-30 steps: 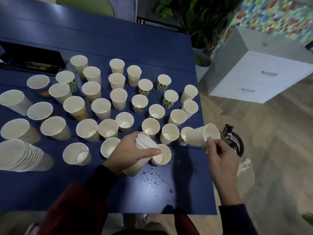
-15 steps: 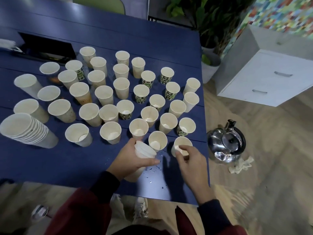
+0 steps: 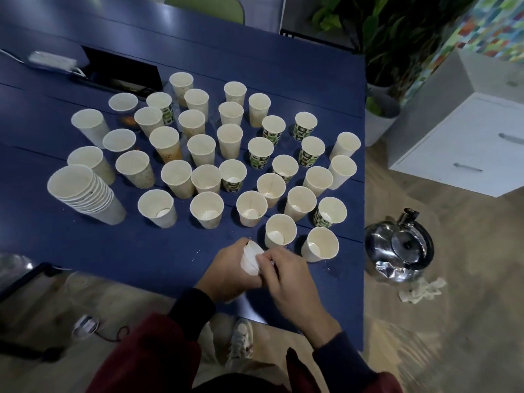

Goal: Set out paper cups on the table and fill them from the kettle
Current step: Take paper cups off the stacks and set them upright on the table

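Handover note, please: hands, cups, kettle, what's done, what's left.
Left hand: gripping a small nested stack of white paper cups.
Right hand: fingers on that stack's top cup, pulling one off.
Blue table: several dozen cups set out; nearest one by the right edge. Tall spare stack at left.
Steel kettle: on the floor, right of the table.
Left: finish placing, then pour.

Some three dozen paper cups (image 3: 251, 208) stood upright and open-mouthed, clustered on the blue table (image 3: 297, 69); most plain cream, several green-patterned. A tall nested stack (image 3: 85, 194) stood at the cluster's left edge. A small nested stack (image 3: 251, 258) lay gripped between both hands near the front edge. Steel kettle (image 3: 399, 248) sat on the floor, right of the table.
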